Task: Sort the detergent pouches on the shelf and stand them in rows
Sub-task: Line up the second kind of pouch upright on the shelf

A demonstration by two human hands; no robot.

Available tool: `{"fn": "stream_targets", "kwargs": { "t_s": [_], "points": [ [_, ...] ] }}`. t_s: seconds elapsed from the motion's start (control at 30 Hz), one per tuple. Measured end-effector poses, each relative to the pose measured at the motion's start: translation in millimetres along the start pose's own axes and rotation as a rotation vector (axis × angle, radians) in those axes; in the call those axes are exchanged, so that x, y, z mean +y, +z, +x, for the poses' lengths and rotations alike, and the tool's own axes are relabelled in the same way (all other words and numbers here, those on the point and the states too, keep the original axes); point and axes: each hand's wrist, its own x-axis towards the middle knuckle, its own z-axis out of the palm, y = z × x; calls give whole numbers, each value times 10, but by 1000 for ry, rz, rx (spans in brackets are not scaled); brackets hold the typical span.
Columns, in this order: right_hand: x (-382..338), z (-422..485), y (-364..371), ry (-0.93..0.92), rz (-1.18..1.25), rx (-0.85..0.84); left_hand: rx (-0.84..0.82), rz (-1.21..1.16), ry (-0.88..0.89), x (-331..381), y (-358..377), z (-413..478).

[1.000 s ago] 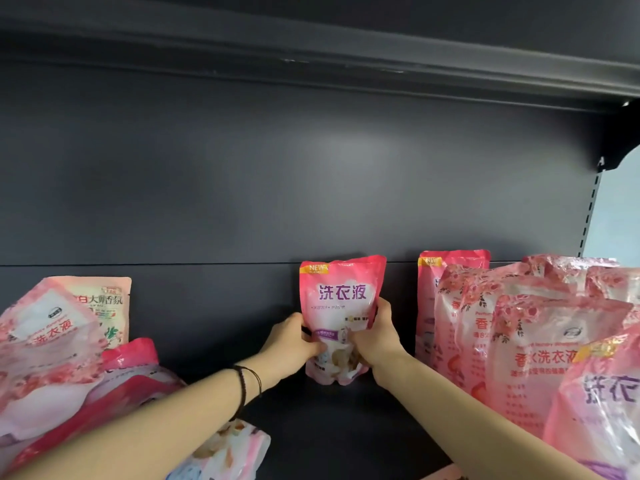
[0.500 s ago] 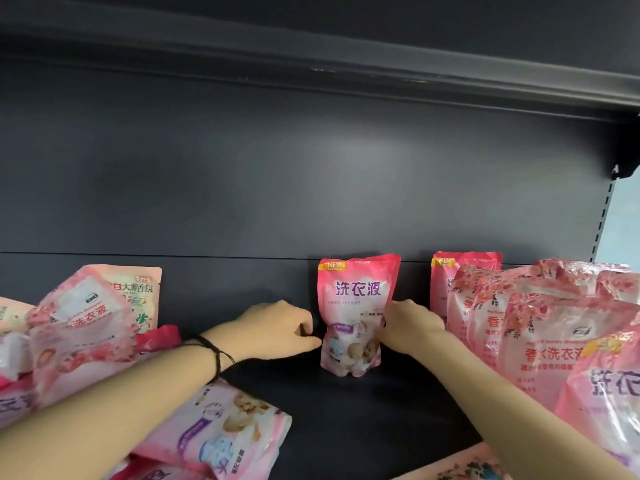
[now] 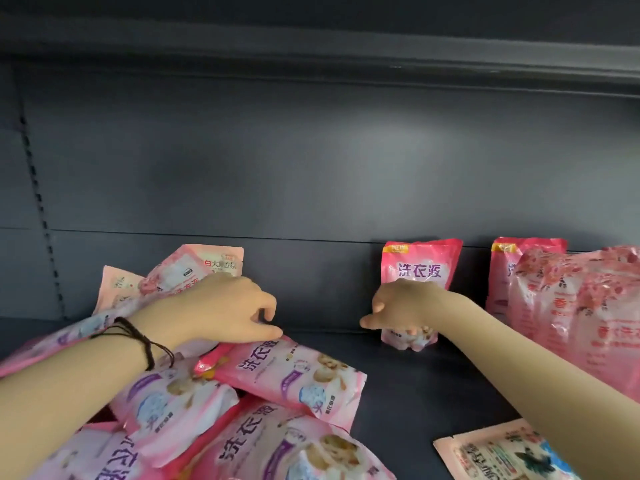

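A pink detergent pouch [image 3: 420, 268] stands upright by the shelf's back wall. My right hand [image 3: 405, 306] hovers just in front of its lower half with loosely curled fingers and the thumb pointing left, holding nothing. My left hand [image 3: 225, 310] is over a jumbled pile of pouches at the left. Its fingers are loosely curled, and the thumb touches the top edge of a pink pouch lying flat [image 3: 287, 372]. Several more pouches [image 3: 166, 407] lie under my left forearm.
Rows of standing pink pouches [image 3: 571, 306] fill the right side, with another pink pouch [image 3: 519, 252] behind them. A pale pouch with a blue print [image 3: 502, 455] lies flat at the front right. Bare dark shelf floor [image 3: 408, 393] shows between the pile and the rows. The upper shelf [image 3: 311, 53] hangs overhead.
Both hands have let go of the standing pouch, which stays upright. My left hand has moved left onto the pile, and my view has swung left and down.
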Motion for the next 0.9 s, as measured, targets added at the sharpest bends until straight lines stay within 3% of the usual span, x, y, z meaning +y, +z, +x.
{"fn": "stream_targets", "kwargs": {
  "t_s": [0.17,0.4,0.6,0.8,0.9],
  "points": [
    [-469,25,-93,-164,-37,-12,-2,180,-64,-293,-33,-475],
    [-958,246,-74,-285,-57,-16,-62,153,-204,-398,108,-908],
    [-1327,607,177,-324,75,-39,-144,-141,-336,-218,407,-753],
    [-1447,953,503,-163,278,-43,-55,-439,-423,-154,643,-575],
    [-1384,991,554,-74,493,-60,-16,-572,-432,-193,676,-562]
  ]
}}
